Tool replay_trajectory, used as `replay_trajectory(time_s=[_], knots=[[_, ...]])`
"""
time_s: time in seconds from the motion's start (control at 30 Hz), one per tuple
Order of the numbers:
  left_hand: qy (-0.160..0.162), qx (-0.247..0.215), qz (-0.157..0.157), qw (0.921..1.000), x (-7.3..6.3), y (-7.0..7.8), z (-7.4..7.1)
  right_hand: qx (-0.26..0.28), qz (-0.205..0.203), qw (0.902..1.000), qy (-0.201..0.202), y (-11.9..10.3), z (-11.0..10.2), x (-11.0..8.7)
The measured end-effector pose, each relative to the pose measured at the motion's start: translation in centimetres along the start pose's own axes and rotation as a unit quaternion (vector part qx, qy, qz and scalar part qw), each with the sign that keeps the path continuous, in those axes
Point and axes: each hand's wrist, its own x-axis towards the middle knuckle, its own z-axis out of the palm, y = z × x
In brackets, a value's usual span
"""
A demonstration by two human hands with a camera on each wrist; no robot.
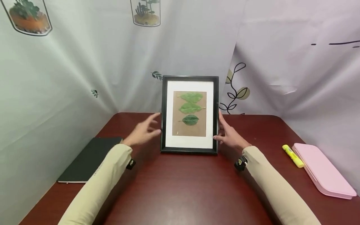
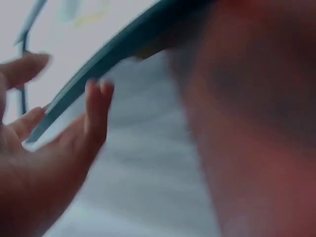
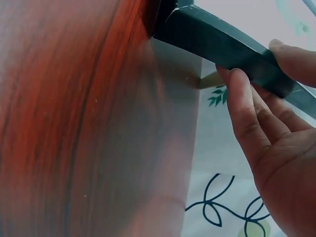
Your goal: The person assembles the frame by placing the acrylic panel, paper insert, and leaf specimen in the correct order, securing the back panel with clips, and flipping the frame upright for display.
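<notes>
A black picture frame (image 1: pixel 189 150) stands upright on the table, with a white mat around a brown panel bearing three green leaves (image 1: pixel 190 107). At its right side my right hand (image 1: pixel 232 137) grips the edge, thumb in front and fingers along the side and back. My left hand (image 1: pixel 141 133) is at the left side, its fingers spread and fairly straight, the tips at or just beside the edge. In the left wrist view that hand (image 2: pixel 54 168) is blurred, so firm contact is unclear. The right wrist view shows the thumb (image 3: pixel 296 61) on the frame's front.
A dark notebook (image 1: pixel 81 159) lies on the reddish-brown table (image 1: pixel 180 193) at the left. On the right are a yellow highlighter (image 1: pixel 293 156) and a pink case (image 1: pixel 323 170). Printed pale fabric (image 1: pixel 191 37) hangs behind the table and along both sides.
</notes>
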Motion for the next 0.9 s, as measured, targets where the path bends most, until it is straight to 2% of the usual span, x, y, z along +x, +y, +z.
replay_trajectory(time_s=[0.07, 0.13, 0.23, 0.33, 0.47, 0.6, 0.73, 0.83, 0.9], knots=[[-0.046, -0.019, -0.005, 0.9988, 0.0, -0.5, 1.5, -0.001, 0.005, 1.0, 0.001, 0.5, -0.3, -0.2], [-0.062, -0.02, 0.006, 0.9978, 0.2, -0.8, 3.0, 0.003, 0.009, 0.9999, 0.004, 0.9, -0.4, -0.4], [-0.041, -0.004, 0.019, 0.999, 0.9, -1.0, 4.4, 0.005, 0.009, 0.9998, 0.016, 1.5, -0.7, -0.6], [-0.028, 0.001, 0.016, 0.9995, 1.9, -1.1, 5.0, 0.004, 0.013, 0.9995, 0.028, 2.0, -1.0, -0.6], [-0.018, -0.011, 0.019, 0.9996, 3.1, -1.6, 5.3, -0.007, 0.016, 0.9991, 0.04, 2.1, -1.3, -0.5], [-0.009, -0.042, 0.007, 0.999, 3.5, -1.9, 5.2, -0.017, 0.017, 0.9986, 0.048, 1.9, -1.3, -0.1], [-0.032, -0.028, -0.014, 0.999, 3.5, -1.9, 4.5, -0.033, 0.018, 0.9976, 0.059, 1.8, -1.3, 0.3], [-0.059, -0.008, -0.011, 0.9982, 3.5, -2.0, 3.9, -0.049, 0.019, 0.9966, 0.063, 2.1, -1.5, 0.0], [-0.07, -0.019, -0.008, 0.9973, 3.3, -2.0, 3.5, -0.066, 0.022, 0.9958, 0.06, 2.4, -1.6, -0.4]])
